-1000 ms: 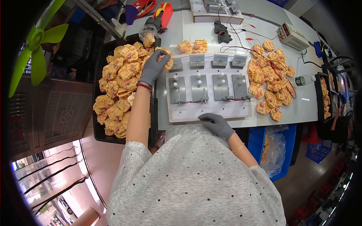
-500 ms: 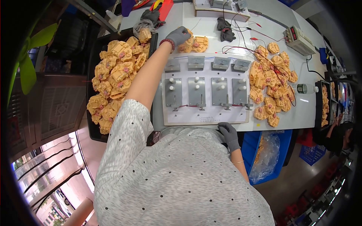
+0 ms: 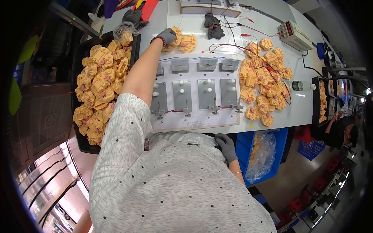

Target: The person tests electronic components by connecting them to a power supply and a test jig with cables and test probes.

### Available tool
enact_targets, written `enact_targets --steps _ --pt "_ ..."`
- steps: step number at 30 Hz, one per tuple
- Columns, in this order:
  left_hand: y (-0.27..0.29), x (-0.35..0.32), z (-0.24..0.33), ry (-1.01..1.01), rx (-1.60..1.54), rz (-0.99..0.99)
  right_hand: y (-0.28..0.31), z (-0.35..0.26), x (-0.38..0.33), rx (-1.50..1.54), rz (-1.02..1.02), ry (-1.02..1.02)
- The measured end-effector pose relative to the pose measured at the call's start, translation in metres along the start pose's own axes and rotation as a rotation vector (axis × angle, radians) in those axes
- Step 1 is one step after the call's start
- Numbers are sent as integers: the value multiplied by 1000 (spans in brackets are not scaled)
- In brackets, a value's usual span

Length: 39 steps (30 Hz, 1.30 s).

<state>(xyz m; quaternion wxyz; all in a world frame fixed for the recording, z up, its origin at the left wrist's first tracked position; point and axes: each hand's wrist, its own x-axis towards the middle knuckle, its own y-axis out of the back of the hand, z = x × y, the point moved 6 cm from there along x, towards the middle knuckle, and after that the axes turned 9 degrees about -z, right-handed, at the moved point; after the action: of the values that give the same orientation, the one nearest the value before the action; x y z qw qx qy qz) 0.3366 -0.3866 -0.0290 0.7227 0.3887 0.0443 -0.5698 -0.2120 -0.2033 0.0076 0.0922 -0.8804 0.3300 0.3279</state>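
Observation:
My left hand (image 3: 168, 37), in a grey glove, reaches to the back of the white table. Its fingers are closed on a yellow-orange plastic housing (image 3: 177, 34), partly hidden by the hand. Another plastic housing (image 3: 188, 43) lies beside it on the table. Just in front stands a white test board (image 3: 198, 121) with analogue meters (image 3: 180, 65), grey plates with white knobs, and metal clamps. At the table's front edge, close to my body, my gloved right hand (image 3: 225, 146) rests low with fingers loosely extended and nothing visible in it.
A black tray (image 3: 82, 143) heaped with plastic housings sits at left. More housings (image 3: 268, 79) lie at right under red and black wires. Beyond are a power supply (image 3: 295, 35), a bottle (image 3: 303, 86) and grey gloves (image 3: 213, 27). A blue bin (image 3: 280, 149) stands below right.
The whole view has shifted, so the table appears farther left. My left hand stays at the housings, and the one at its fingers looks raised or tilted. My right hand has hardly moved.

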Motion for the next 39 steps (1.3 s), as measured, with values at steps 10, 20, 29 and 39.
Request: enact_targets --steps 10,20,29,39 --pt "65 -160 44 -315 37 463 87 -2 11 -201 511 78" --pt "-55 -396 -71 -228 -556 809 106 -25 60 -157 487 208" --pt "-189 -402 -137 -114 491 416 80 -43 56 -379 438 167" --pt "-181 -361 -199 44 -319 167 74 -10 64 -389 505 131"
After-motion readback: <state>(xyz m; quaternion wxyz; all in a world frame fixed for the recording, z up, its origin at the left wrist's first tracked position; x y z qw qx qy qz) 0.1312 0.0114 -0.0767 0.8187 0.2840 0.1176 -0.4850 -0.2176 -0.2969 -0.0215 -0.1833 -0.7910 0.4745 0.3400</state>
